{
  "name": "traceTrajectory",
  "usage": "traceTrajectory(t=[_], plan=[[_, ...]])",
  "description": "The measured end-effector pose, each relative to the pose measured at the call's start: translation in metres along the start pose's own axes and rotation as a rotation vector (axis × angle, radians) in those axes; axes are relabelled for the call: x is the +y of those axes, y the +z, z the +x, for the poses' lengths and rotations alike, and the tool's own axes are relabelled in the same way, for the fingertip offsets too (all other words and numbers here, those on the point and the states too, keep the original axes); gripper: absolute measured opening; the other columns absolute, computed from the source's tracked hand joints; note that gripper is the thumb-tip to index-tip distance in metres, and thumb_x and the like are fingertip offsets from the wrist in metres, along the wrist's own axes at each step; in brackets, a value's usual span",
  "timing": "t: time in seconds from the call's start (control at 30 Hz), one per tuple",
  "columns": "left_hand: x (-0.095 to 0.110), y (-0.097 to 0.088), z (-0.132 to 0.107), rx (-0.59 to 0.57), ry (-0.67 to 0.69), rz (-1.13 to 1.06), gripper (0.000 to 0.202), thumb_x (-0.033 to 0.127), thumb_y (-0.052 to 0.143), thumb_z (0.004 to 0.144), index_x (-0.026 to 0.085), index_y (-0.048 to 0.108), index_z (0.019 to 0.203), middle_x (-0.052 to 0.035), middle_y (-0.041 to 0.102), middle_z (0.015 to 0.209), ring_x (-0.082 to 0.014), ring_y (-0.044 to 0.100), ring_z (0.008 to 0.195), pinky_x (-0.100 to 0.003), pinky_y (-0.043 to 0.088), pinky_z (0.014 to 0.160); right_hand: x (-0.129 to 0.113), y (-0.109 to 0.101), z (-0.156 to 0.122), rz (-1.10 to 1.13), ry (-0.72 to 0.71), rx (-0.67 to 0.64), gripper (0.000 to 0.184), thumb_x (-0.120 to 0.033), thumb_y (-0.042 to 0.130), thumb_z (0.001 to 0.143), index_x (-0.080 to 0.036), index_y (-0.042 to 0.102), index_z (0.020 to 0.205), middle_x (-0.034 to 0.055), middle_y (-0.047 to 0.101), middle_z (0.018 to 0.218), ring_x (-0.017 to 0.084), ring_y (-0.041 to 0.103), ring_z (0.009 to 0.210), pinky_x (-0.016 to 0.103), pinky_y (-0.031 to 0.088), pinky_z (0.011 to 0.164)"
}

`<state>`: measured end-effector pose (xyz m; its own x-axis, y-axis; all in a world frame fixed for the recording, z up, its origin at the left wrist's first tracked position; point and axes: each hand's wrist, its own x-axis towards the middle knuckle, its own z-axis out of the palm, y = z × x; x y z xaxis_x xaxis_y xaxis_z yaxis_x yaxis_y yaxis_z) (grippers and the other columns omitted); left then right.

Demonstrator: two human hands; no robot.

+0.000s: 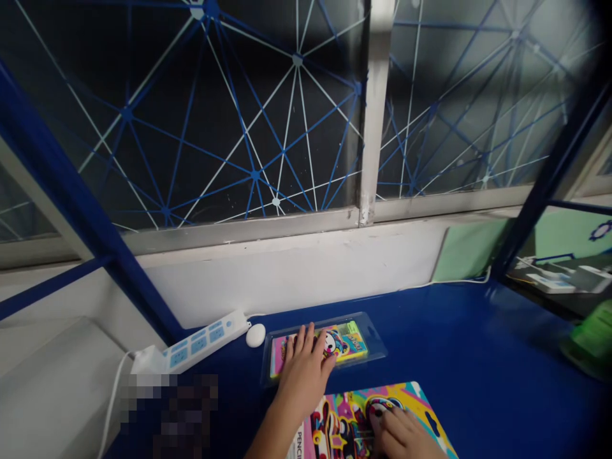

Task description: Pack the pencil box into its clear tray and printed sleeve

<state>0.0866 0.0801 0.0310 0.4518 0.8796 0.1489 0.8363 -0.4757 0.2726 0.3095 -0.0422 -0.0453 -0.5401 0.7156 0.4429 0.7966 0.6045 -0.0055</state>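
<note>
My left hand (303, 370) lies flat, fingers stretched, over a colourful cartoon-printed packet (351, 344). The packet rests in a clear plastic tray (375, 341) and shows a white bear face. Closer to me is a bright printed backing card (415, 398) with a dark hang hole and lettering that begins "PENCI". My right hand (406, 433) is over this card with its fingers curled, beside a dark rounded bear-face shape (382, 405). Whether that shape is printed or a separate piece, I cannot tell. What the right fingertips hold, if anything, is hidden.
A white power strip (201, 344) and a small white oval object (255, 335) stand left of the tray on the blue table (478, 357). A green-labelled container (593, 338) is at the right edge. Blue frame bars rise on both sides before the window.
</note>
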Motion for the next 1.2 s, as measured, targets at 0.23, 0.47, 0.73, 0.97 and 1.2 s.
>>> traceTrajectory(t=[0.23,0.47,0.73,0.97,1.2], plan=[[0.001,-0.001,-0.007,-0.004,-0.008,0.064,0.056,0.051,0.029,0.102,0.027,0.038,0.152,-0.0125,0.033,0.162,-0.0334,0.025,0.151,-0.063,0.024,0.12,-0.018,-0.012,0.048,0.002,0.265,-0.001,0.049,-0.057,0.067,0.084,-0.021,0.061,0.118,0.0104,0.07,0.109,0.029,0.065,0.093,0.043,0.054,0.08],[-0.007,-0.009,-0.027,-0.049,-0.021,0.079,0.056,0.052,0.029,0.101,0.031,0.036,0.153,-0.0072,0.031,0.163,-0.0298,0.024,0.152,-0.062,0.025,0.121,-0.024,0.001,0.043,0.006,0.337,-0.002,0.038,-0.053,0.07,0.081,-0.021,0.06,0.098,0.0114,0.071,0.097,0.031,0.068,0.086,0.045,0.055,0.077],[-0.025,-0.01,-0.05,-0.114,-0.017,0.097,0.053,0.053,0.032,0.1,0.036,0.039,0.15,-0.001,0.032,0.161,-0.029,0.03,0.149,-0.062,0.032,0.117,0.022,-0.068,0.025,0.223,0.472,-0.231,0.018,-0.046,0.059,0.092,-0.028,0.06,0.089,0.0001,0.069,0.075,0.019,0.066,0.064,0.029,0.046,0.056],[-0.047,0.01,-0.057,0.136,0.156,0.275,0.042,0.049,0.044,0.098,0.037,0.06,0.135,-0.0035,0.054,0.148,-0.0304,0.058,0.131,-0.056,0.057,0.098,0.132,-0.099,0.041,0.414,0.645,-0.481,0.043,-0.057,0.044,0.096,-0.025,0.068,0.081,0.0017,0.072,0.078,0.019,0.065,0.069,0.031,0.042,0.063],[-0.054,0.024,-0.056,0.242,0.192,0.357,0.043,0.048,0.055,0.091,0.04,0.059,0.134,-0.0024,0.059,0.144,-0.0294,0.064,0.124,-0.051,0.06,0.092,0.164,-0.095,0.057,0.421,0.655,-0.533,0.035,-0.053,0.055,0.09,-0.025,0.075,0.083,0.0023,0.076,0.082,0.021,0.067,0.072,0.03,0.044,0.063]])
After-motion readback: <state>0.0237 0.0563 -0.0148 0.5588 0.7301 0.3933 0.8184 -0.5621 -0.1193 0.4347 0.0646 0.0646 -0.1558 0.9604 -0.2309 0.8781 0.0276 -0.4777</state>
